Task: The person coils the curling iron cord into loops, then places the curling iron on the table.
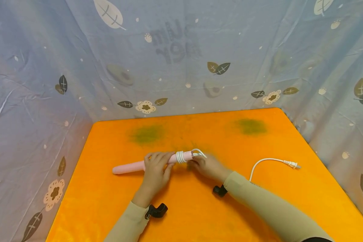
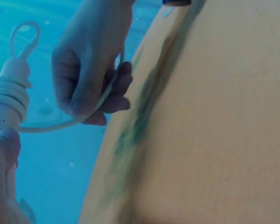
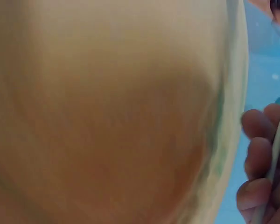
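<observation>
Pink wand (image 1: 128, 167): centre of the frame, gripped by the left hand (image 1: 155, 171). White cord (image 1: 180, 157): coiled round the wand's right-hand portion; length held in the right hand's (image 1: 210, 168) curled fingers. Plug (image 1: 291, 164): right of frame, above orange surface (image 1: 199, 222).

The beige-sleeved left forearm (image 1: 125, 224) and beige-sleeved right forearm (image 1: 269, 206) slanted inward; the bare left hand (image 1: 155, 169) gripped palm-down, thumb apart from its fingers, while the bare right hand (image 1: 210, 167) had its fingers curled.
</observation>
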Available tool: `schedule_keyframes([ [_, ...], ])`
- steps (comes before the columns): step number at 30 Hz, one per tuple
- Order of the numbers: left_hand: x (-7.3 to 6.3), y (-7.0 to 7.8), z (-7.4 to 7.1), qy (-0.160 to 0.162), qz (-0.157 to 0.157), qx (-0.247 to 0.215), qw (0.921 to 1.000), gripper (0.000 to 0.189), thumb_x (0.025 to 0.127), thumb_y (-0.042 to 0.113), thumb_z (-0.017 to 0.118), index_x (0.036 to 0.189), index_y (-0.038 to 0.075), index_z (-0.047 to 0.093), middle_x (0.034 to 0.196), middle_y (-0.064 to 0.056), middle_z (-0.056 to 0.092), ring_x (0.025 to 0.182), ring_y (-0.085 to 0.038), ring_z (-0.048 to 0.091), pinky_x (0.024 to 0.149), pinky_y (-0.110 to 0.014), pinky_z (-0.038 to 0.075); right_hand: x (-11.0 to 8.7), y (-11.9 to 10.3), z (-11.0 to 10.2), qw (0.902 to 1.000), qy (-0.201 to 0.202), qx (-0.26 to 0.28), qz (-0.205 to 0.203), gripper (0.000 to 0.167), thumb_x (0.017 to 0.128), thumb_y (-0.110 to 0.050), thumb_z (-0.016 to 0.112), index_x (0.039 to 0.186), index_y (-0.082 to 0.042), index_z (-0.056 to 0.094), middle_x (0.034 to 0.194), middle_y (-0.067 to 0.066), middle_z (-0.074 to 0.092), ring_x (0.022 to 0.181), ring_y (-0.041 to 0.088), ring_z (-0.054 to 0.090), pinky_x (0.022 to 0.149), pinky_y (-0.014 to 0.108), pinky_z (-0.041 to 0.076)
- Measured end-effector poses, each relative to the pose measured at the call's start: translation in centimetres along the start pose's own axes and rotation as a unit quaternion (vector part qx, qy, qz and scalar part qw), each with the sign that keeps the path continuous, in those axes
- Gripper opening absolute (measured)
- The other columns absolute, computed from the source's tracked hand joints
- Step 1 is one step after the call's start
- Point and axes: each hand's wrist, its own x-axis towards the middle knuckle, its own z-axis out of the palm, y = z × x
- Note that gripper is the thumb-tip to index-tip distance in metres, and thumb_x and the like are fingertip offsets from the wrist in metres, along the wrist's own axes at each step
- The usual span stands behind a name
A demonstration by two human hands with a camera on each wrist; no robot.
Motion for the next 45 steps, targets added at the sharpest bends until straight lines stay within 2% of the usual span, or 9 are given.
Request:
schedule_keyframes([
  [3,0.0,-0.2,0.0,-0.002,-0.005,0.01,0.9999,0.037,0.085,0.017,0.075,0.119,0.007,0.067,0.11,-0.007,0.067,0.098,-0.029,0.058,0.088,-0.052,0.029,-0.4,-0.8,0.5,0.9994,-0.005,-0.033,0.001,0.007,0.091,-0.018,0.068,0.096,-0.012,0.068,0.091,-0.001,0.067,0.082,0.016,0.065,0.071,0.032,0.053],
  [5,-0.1,-0.3,0.1,-0.006,-0.009,0.016,0.9998,0.037,0.085,0.017,0.075,0.12,0.008,0.066,0.11,-0.007,0.068,0.098,-0.029,0.058,0.089,-0.052,0.029,-0.5,-1.3,0.5,0.9995,-0.018,-0.025,0.012,0.007,0.093,-0.019,0.067,0.096,-0.013,0.068,0.091,-0.003,0.066,0.082,0.015,0.063,0.073,0.032,0.052],
  [12,-0.2,-0.7,0.3,-0.021,-0.032,0.045,0.9983,0.04,0.086,0.018,0.074,0.124,0.008,0.065,0.112,-0.007,0.067,0.099,-0.03,0.057,0.091,-0.053,0.029,-1.0,-2.3,0.2,0.9959,-0.078,-0.012,0.044,0.006,0.095,-0.019,0.063,0.098,-0.016,0.059,0.073,-0.007,0.055,0.06,0.011,0.05,0.058,0.029,0.046],
  [16,0.0,-0.9,0.1,-0.034,-0.054,0.059,0.9962,0.041,0.087,0.018,0.074,0.126,0.009,0.063,0.114,-0.007,0.067,0.101,-0.03,0.056,0.093,-0.052,0.028,-1.1,-2.7,-0.1,0.9946,-0.085,-0.011,0.058,0.007,0.097,-0.016,0.06,0.103,-0.014,0.059,0.072,-0.006,0.056,0.061,0.011,0.05,0.058,0.029,0.046],
  [20,0.1,-1.1,0.2,-0.05,-0.066,0.062,0.9946,0.04,0.087,0.017,0.073,0.125,0.01,0.064,0.115,-0.007,0.067,0.1,-0.029,0.056,0.094,-0.052,0.027,-1.0,-3.6,-0.3,0.9962,-0.077,-0.005,0.04,0.004,0.097,-0.016,0.06,0.096,-0.014,0.058,0.07,-0.007,0.053,0.06,0.009,0.048,0.058,0.026,0.045],
  [25,-0.1,-1.3,0.7,-0.073,-0.078,0.073,0.9916,0.04,0.088,0.017,0.073,0.126,0.013,0.063,0.116,-0.005,0.067,0.101,-0.027,0.055,0.096,-0.05,0.026,-0.6,-4.9,-0.7,0.998,-0.054,-0.022,0.024,0.014,0.095,-0.016,0.063,0.084,-0.016,0.055,0.066,-0.008,0.044,0.057,0.008,0.041,0.055,0.023,0.039],
  [33,-0.3,-1.3,1.2,-0.081,-0.067,0.079,0.9913,0.039,0.086,0.016,0.074,0.124,0.012,0.065,0.114,-0.005,0.067,0.099,-0.028,0.056,0.095,-0.05,0.027,0.1,-4.9,-1.4,0.9957,0.004,-0.087,-0.031,0.013,0.09,-0.019,0.07,0.081,-0.014,0.061,0.069,-0.004,0.055,0.057,0.009,0.047,0.051,0.026,0.043],
  [37,-0.3,-1.0,1.2,-0.089,-0.064,0.081,0.9906,0.036,0.088,0.017,0.072,0.123,0.013,0.065,0.113,-0.005,0.067,0.101,-0.027,0.057,0.096,-0.051,0.027,0.5,-4.9,-1.9,0.9938,0.015,-0.102,-0.04,0.013,0.089,-0.021,0.071,0.081,-0.015,0.063,0.07,-0.003,0.056,0.061,0.011,0.054,0.052,0.027,0.046],
  [45,-0.3,-0.6,0.9,-0.113,-0.073,0.091,0.9867,0.034,0.092,0.021,0.068,0.125,0.013,0.064,0.114,-0.005,0.066,0.104,-0.029,0.055,0.097,-0.052,0.027,1.7,-5.0,-3.1,0.9936,0.018,-0.097,-0.055,0.01,0.087,-0.023,0.075,0.084,-0.015,0.071,0.074,-0.005,0.058,0.06,0.009,0.053,0.053,0.024,0.046],
])
